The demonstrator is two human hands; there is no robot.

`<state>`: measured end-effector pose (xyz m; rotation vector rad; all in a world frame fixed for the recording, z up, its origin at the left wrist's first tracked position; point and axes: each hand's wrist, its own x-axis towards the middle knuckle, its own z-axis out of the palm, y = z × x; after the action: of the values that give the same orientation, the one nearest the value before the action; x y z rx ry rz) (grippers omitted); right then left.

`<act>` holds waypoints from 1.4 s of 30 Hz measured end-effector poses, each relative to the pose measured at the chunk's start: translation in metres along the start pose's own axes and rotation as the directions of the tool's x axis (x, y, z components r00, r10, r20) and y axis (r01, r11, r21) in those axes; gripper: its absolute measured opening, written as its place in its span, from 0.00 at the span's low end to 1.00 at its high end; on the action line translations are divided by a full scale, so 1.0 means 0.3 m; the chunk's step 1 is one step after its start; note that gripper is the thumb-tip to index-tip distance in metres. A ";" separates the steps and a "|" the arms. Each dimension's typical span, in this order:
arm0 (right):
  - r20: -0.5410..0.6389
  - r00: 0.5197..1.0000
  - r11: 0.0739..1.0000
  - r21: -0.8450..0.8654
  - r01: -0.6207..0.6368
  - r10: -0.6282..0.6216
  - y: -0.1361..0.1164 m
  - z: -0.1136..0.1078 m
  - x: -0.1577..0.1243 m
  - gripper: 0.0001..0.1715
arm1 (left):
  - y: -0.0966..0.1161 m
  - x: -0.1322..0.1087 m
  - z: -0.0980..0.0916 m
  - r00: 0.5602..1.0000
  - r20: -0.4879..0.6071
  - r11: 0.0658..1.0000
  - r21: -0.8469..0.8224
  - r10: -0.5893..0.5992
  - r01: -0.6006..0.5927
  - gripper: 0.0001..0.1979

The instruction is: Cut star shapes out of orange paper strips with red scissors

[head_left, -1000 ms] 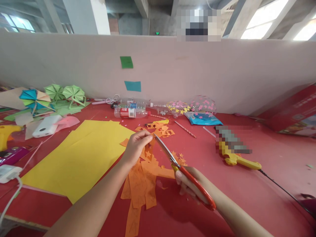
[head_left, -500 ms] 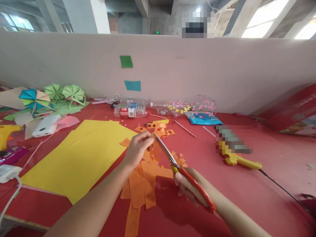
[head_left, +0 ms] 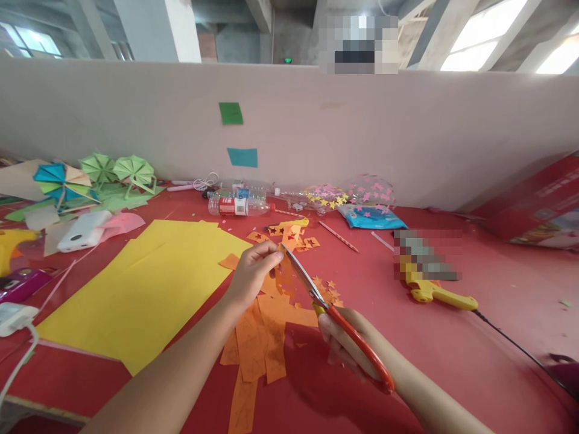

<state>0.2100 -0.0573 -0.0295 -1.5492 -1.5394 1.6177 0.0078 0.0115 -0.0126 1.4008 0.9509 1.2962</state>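
Orange paper [head_left: 282,248], thin and small, is pinched between thumb and forefinger of the left hand [head_left: 253,270], right by the tips of steel-bladed, red-handled scissors [head_left: 335,313] gripped in the curled right hand [head_left: 346,330]. Since a second ago, the red handle has dipped slightly, suggesting cutting is under way. Flat, ragged-ended orange strips [head_left: 253,352] overlap below; tiny pointed orange stars [head_left: 333,292] lie beyond the scissors. Farther left spread smooth yellow sheets [head_left: 149,289], all on a glossy red tabletop [head_left: 434,374].
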 end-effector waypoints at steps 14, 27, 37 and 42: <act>-0.029 1.000 0.999 -0.042 -0.013 0.011 -0.008 0.002 0.003 0.24 | -0.017 0.003 -0.006 0.999 -0.013 0.998 -0.053 -0.030 0.029 0.10; -0.024 0.999 0.993 -0.114 -0.038 0.035 -0.042 -0.011 -0.007 0.26 | 0.007 0.016 -0.013 0.992 -0.078 0.975 -0.209 -0.094 0.076 0.07; -0.011 0.999 0.997 -0.065 0.052 -0.053 -0.036 -0.020 -0.016 0.31 | 0.014 0.016 -0.020 0.983 -0.099 0.970 -0.204 -0.155 0.132 0.09; 0.017 0.998 0.991 -0.123 0.058 -0.056 -0.027 -0.028 -0.013 0.33 | 0.011 0.018 -0.023 0.981 -0.091 0.969 -0.196 -0.173 0.152 0.09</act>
<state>0.2155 -0.0547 -0.0188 -1.5450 -1.7036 1.5313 0.0015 0.0168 -0.0083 1.0937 0.9668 1.3111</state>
